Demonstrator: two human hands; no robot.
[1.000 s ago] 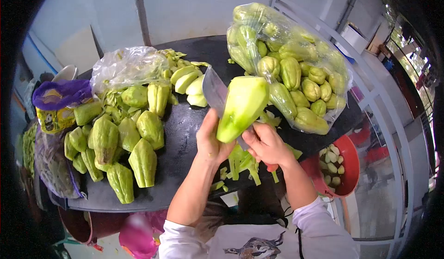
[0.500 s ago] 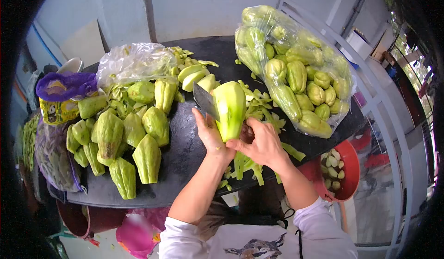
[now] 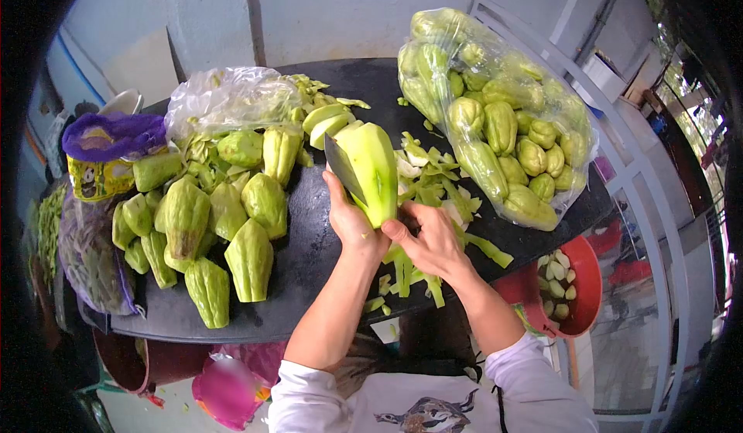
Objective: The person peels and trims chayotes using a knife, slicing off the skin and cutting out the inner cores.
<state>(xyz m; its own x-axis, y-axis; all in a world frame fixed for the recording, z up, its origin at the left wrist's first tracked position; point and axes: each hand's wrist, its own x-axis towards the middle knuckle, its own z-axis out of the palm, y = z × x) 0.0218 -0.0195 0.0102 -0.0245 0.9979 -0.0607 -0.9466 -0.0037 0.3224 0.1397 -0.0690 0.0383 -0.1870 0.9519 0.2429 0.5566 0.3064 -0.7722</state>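
A pale, largely peeled chayote (image 3: 375, 170) stands tilted between my hands over the black table. My left hand (image 3: 356, 224) cups its lower left side, thumb pointing up and the other fingers hidden behind it. A knife (image 3: 346, 171) shows its dark, broad blade along the left face of the chayote. The knife's handle is out of sight, but its line runs behind the chayote to my right hand (image 3: 429, 239). That hand is curled, its thumb against the lower end of the chayote. Green peelings (image 3: 437, 189) lie beneath and beyond my right hand.
Several chayotes (image 3: 186, 220) are heaped on the left of the black table (image 3: 309, 294). Beyond are a clear bag (image 3: 224, 100) and pale cut pieces (image 3: 329, 119). A full plastic bag of chayotes (image 3: 511, 123) leans back right. Below right sits a red bucket (image 3: 584, 286).
The chayote has turned and tipped slightly to the left, its lower end staying near my right thumb. The blade shows more of its length against the left face.
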